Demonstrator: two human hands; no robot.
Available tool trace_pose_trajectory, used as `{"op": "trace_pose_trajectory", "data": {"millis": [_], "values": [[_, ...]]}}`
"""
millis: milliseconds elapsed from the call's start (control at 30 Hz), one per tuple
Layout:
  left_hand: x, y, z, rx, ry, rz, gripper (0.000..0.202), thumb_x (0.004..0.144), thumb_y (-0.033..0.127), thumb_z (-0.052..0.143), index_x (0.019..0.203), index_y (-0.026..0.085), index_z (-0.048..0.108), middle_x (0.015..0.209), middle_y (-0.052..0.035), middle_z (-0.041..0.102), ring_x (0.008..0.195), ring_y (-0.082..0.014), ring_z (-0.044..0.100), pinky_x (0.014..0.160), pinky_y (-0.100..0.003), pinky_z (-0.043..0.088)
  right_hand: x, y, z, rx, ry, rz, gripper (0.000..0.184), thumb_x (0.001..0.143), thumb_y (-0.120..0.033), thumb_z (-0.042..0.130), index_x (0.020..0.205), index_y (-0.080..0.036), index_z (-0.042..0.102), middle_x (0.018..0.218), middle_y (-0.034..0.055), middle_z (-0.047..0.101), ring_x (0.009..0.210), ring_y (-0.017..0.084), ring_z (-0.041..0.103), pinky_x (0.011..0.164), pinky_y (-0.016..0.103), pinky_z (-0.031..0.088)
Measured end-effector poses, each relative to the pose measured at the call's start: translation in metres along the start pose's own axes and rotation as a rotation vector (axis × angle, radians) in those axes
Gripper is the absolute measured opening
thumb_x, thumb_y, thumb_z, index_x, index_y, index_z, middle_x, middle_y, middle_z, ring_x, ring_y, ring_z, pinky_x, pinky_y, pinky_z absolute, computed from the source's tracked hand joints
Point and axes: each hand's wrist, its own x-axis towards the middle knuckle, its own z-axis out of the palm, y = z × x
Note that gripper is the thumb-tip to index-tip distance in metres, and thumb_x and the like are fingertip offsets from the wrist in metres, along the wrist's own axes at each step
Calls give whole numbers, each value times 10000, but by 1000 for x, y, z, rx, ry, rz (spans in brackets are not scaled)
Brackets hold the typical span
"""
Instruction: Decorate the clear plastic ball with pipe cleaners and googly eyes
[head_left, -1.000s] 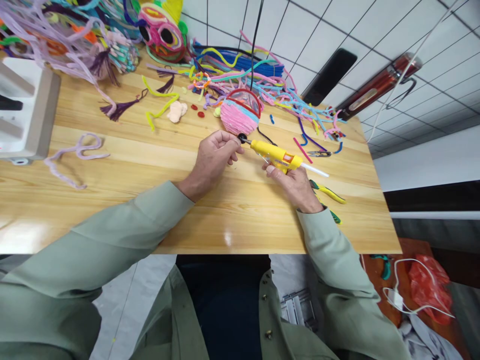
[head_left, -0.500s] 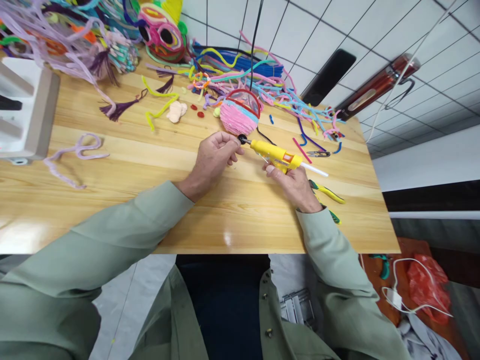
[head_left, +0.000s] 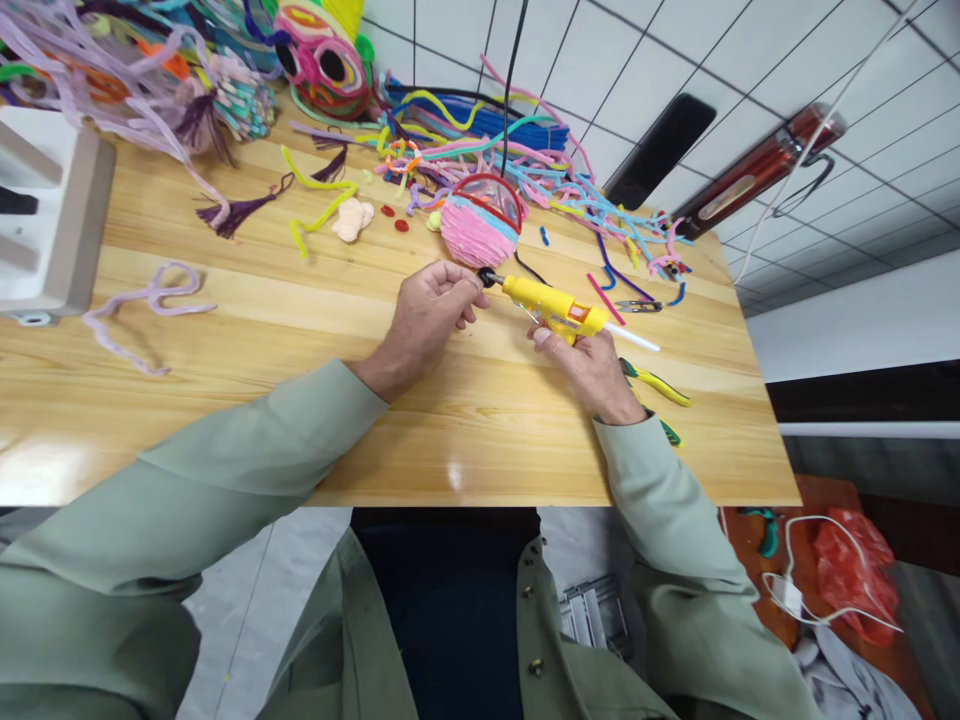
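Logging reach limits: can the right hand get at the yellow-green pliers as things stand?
Probably not without letting go first: the right hand is full with the yellow glue gun, though the pliers lie close beside it.

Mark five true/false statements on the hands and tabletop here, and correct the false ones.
1. The right hand grips a yellow hot glue gun. True.
2. The left hand is flat on the table. False: it pinches a small black piece at the glue gun's tip.
3. A white glue stick sticks out of the gun's rear end. True.
4. The yellow-and-green pliers are in the left hand. False: the yellow-and-green pliers lie on the wooden table, by the right wrist.
5. A bent lilac pipe cleaner lies on the table, left of the left hand. True.
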Motion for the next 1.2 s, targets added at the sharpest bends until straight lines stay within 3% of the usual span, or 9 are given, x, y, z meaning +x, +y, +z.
{"op": "trace_pose_trajectory", "data": {"millis": [267, 567, 833, 1200], "values": [[2, 1, 0, -1, 19, 4, 258, 951, 10, 722, 767, 190, 739, 737, -6, 789, 568, -83, 612, 557, -180, 495, -1, 2, -1, 12, -16, 24, 368, 1015, -599, 768, 1142, -271, 877, 1313, 61, 892, 1295, 337, 814, 1269, 587, 592], [1, 1, 0, 16, 8, -5, 248, 971, 51, 789, 774, 190, 733, 748, -9, 792, 570, -84, 628, 557, -183, 500, 0, 1, 0, 13, 6, 12, 369, 1000, -611, 776, 1098, -270, 881, 1247, 56, 904, 1247, 338, 828, 1245, 579, 616], [2, 2, 0, 16, 28, 9, 285, 955, -6, 709, 756, 196, 741, 733, -7, 792, 580, -94, 620, 560, -193, 496, 0, 3, -1, -6, -5, 5, 336, 1014, -592, 764, 1059, -275, 867, 1231, 58, 898, 1214, 330, 831, 1204, 570, 632], [1, 0, 0, 7, 14, -1, 270, 971, 9, 736, 770, 189, 738, 737, -6, 796, 568, -83, 624, 549, -175, 503, 1, 3, -2, -13, 15, 5, 422, 995, -674, 777, 1055, -265, 867, 1177, 65, 904, 1157, 324, 837, 1150, 536, 653]]}}
